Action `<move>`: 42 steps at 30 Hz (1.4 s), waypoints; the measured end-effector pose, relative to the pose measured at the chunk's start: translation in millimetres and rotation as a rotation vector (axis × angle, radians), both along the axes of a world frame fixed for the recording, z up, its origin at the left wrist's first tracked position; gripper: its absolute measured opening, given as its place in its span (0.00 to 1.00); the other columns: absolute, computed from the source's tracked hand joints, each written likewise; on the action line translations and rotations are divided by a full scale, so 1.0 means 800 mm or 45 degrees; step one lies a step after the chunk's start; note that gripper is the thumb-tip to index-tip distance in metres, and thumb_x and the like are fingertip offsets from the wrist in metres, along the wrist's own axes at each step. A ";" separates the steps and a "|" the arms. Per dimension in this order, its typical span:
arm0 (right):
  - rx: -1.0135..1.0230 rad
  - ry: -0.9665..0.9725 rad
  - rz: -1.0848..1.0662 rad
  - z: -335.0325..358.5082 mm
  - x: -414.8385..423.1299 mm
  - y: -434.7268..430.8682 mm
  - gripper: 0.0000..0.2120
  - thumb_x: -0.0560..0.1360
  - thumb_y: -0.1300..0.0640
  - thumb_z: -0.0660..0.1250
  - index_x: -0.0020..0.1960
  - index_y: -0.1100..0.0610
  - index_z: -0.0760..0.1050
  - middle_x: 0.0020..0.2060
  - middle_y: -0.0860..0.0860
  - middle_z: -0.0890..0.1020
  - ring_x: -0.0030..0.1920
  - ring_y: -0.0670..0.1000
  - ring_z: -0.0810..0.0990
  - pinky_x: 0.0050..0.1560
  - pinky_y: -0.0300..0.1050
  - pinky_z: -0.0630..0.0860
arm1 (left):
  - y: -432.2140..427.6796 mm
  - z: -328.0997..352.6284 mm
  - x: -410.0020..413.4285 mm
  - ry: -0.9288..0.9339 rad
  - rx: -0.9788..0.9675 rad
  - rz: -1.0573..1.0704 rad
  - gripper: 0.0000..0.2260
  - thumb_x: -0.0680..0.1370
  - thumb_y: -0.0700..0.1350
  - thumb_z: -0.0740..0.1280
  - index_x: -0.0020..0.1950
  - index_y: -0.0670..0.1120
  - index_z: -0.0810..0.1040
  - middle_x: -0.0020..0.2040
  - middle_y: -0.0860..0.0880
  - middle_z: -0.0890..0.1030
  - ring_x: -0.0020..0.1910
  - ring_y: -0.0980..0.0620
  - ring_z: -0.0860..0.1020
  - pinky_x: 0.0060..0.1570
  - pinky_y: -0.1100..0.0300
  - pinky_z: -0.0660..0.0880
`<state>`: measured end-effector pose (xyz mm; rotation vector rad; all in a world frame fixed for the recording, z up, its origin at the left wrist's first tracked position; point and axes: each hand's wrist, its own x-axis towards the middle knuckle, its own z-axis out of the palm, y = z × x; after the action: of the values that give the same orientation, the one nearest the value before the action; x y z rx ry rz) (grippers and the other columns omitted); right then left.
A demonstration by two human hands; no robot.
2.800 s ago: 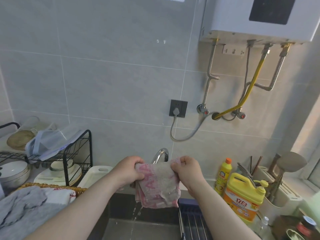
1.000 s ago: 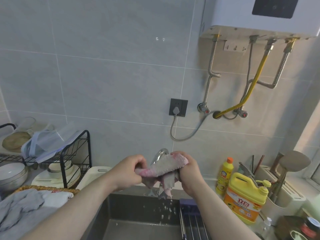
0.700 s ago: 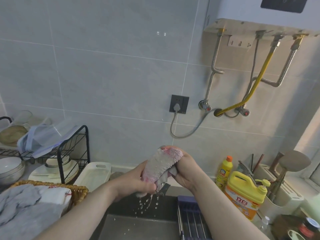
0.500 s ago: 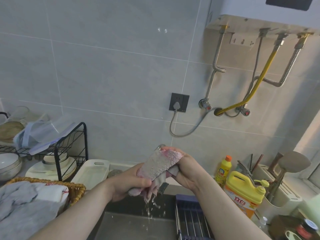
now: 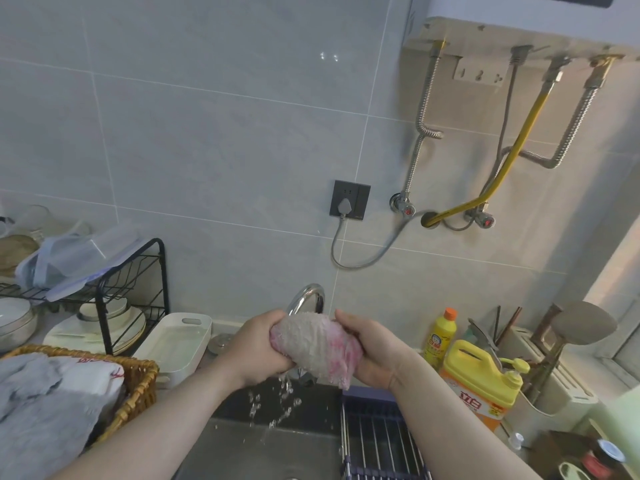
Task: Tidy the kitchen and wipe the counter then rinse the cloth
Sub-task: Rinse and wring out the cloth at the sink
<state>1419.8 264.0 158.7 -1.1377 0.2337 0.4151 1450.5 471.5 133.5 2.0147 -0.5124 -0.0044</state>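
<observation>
1. Cloth (image 5: 317,344) lay bunched crosswise between both hands, above the sink (image 5: 242,445), close by the tap (image 5: 304,299).
2. Left hand (image 5: 258,348) gripped its left end; right hand (image 5: 375,355) gripped its right end, fingers curled tight.
3. Water dripped below.

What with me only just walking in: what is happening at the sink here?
A person is wringing out a bunched pink-and-grey terry cloth over the steel sink. The left hand grips one end and the right hand the other, just in front of the curved chrome faucet. Water drops are falling from the cloth into the basin, so the rinse is at the squeezing-out stage.
</observation>
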 end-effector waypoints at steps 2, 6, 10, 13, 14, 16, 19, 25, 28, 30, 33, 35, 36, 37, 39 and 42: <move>-0.042 0.105 0.065 -0.020 -0.003 -0.007 0.26 0.81 0.44 0.56 0.66 0.62 0.75 0.62 0.63 0.79 0.65 0.63 0.76 0.70 0.63 0.67 | -0.005 -0.002 -0.001 -0.141 0.083 0.027 0.15 0.62 0.42 0.74 0.45 0.54 0.77 0.38 0.54 0.81 0.36 0.58 0.79 0.38 0.54 0.76; 0.115 0.455 0.290 -0.064 -0.021 -0.009 0.42 0.73 0.27 0.53 0.73 0.57 0.67 0.71 0.71 0.65 0.67 0.75 0.68 0.62 0.73 0.70 | -0.015 -0.007 -0.007 -0.446 0.221 0.043 0.13 0.64 0.45 0.72 0.48 0.52 0.77 0.38 0.54 0.80 0.38 0.54 0.79 0.38 0.52 0.76; 0.412 0.319 0.184 -0.073 -0.024 -0.014 0.44 0.66 0.26 0.58 0.66 0.60 0.77 0.65 0.68 0.74 0.53 0.69 0.81 0.49 0.58 0.80 | -0.011 -0.021 -0.007 -0.825 0.477 -0.016 0.17 0.65 0.44 0.72 0.53 0.53 0.78 0.44 0.55 0.81 0.42 0.53 0.79 0.37 0.60 0.75; 0.281 0.177 -0.034 -0.067 -0.015 -0.018 0.17 0.74 0.51 0.69 0.55 0.63 0.80 0.54 0.61 0.81 0.53 0.60 0.80 0.49 0.52 0.82 | -0.004 -0.037 -0.006 -0.833 0.586 -0.045 0.21 0.66 0.43 0.72 0.58 0.55 0.78 0.47 0.56 0.81 0.44 0.53 0.80 0.38 0.62 0.74; 0.184 0.118 -0.066 -0.066 -0.012 -0.019 0.09 0.73 0.61 0.68 0.52 0.62 0.79 0.51 0.61 0.81 0.51 0.59 0.80 0.49 0.52 0.82 | -0.003 -0.040 -0.007 -0.766 0.593 -0.036 0.20 0.67 0.44 0.72 0.58 0.56 0.77 0.47 0.58 0.81 0.45 0.53 0.80 0.40 0.61 0.75; -0.012 -0.010 -0.078 -0.067 -0.007 -0.021 0.09 0.73 0.72 0.64 0.49 0.62 0.79 0.49 0.62 0.81 0.50 0.59 0.80 0.51 0.54 0.80 | -0.003 -0.040 -0.009 -0.539 0.586 -0.042 0.21 0.69 0.47 0.73 0.60 0.60 0.76 0.45 0.63 0.78 0.46 0.57 0.79 0.43 0.61 0.75; -0.282 -0.213 -0.031 -0.056 -0.011 -0.016 0.11 0.73 0.74 0.63 0.52 0.65 0.79 0.51 0.63 0.82 0.49 0.59 0.81 0.46 0.50 0.79 | 0.000 -0.035 -0.005 -0.055 0.503 -0.147 0.29 0.64 0.52 0.79 0.62 0.63 0.72 0.48 0.65 0.78 0.48 0.65 0.77 0.46 0.67 0.75; -0.431 -0.466 -0.017 -0.055 0.001 0.007 0.18 0.69 0.81 0.58 0.41 0.63 0.79 0.53 0.64 0.83 0.55 0.60 0.82 0.57 0.61 0.77 | 0.011 -0.038 0.024 0.550 0.264 -0.373 0.24 0.58 0.54 0.80 0.51 0.50 0.82 0.45 0.49 0.86 0.46 0.49 0.84 0.49 0.53 0.81; -0.568 -0.549 -0.002 -0.056 0.011 0.018 0.21 0.66 0.81 0.57 0.38 0.59 0.81 0.52 0.59 0.84 0.57 0.57 0.82 0.60 0.64 0.77 | 0.010 -0.044 0.034 0.731 0.123 -0.424 0.24 0.59 0.46 0.79 0.54 0.45 0.81 0.43 0.47 0.85 0.43 0.48 0.83 0.43 0.56 0.80; -0.582 -0.566 0.005 -0.050 0.012 0.021 0.22 0.66 0.79 0.58 0.38 0.57 0.83 0.50 0.55 0.85 0.56 0.57 0.82 0.55 0.59 0.78 | 0.010 -0.047 0.037 0.774 0.035 -0.440 0.20 0.62 0.39 0.76 0.52 0.43 0.79 0.40 0.47 0.82 0.39 0.50 0.81 0.38 0.58 0.78; -0.242 -0.421 0.064 -0.048 0.011 0.016 0.13 0.69 0.66 0.65 0.50 0.60 0.84 0.55 0.58 0.83 0.58 0.61 0.81 0.58 0.59 0.74 | 0.013 -0.057 0.045 0.585 0.036 -0.387 0.17 0.62 0.39 0.76 0.49 0.47 0.80 0.39 0.45 0.82 0.37 0.50 0.80 0.38 0.54 0.76; 0.078 -0.195 -0.095 -0.055 0.012 0.009 0.17 0.74 0.53 0.66 0.60 0.59 0.81 0.60 0.58 0.82 0.61 0.63 0.79 0.66 0.66 0.69 | 0.016 -0.064 0.050 0.431 0.026 -0.324 0.16 0.64 0.38 0.76 0.48 0.51 0.80 0.35 0.51 0.83 0.31 0.54 0.78 0.31 0.59 0.74; 0.186 -0.094 -0.203 -0.064 0.012 0.007 0.20 0.78 0.48 0.61 0.63 0.58 0.78 0.61 0.58 0.81 0.61 0.63 0.80 0.68 0.70 0.67 | 0.017 -0.066 0.053 0.365 0.021 -0.316 0.17 0.64 0.38 0.77 0.48 0.53 0.80 0.35 0.54 0.83 0.30 0.57 0.79 0.29 0.62 0.73; 0.249 0.001 -0.284 -0.072 0.011 0.008 0.22 0.81 0.46 0.56 0.65 0.58 0.76 0.60 0.58 0.82 0.60 0.64 0.80 0.67 0.71 0.67 | 0.019 -0.067 0.055 0.290 0.036 -0.315 0.18 0.63 0.39 0.77 0.47 0.55 0.79 0.37 0.57 0.83 0.32 0.59 0.80 0.31 0.63 0.74; 0.258 0.199 -0.249 -0.098 0.011 0.014 0.26 0.82 0.42 0.50 0.67 0.59 0.73 0.59 0.61 0.82 0.60 0.65 0.80 0.62 0.68 0.72 | 0.024 -0.070 0.058 0.148 0.100 -0.308 0.18 0.61 0.43 0.78 0.46 0.58 0.78 0.41 0.62 0.83 0.40 0.62 0.82 0.39 0.64 0.77; 0.237 0.407 0.115 -0.129 0.014 0.028 0.37 0.74 0.34 0.52 0.68 0.60 0.74 0.64 0.64 0.77 0.58 0.67 0.79 0.47 0.63 0.81 | 0.032 -0.078 0.062 0.017 0.182 -0.340 0.17 0.61 0.46 0.77 0.45 0.58 0.77 0.44 0.63 0.82 0.43 0.63 0.81 0.43 0.63 0.77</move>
<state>1430.6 286.5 55.1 -0.8975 0.4153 0.6862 1499.8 496.9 70.9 2.0684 -0.7878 -0.2231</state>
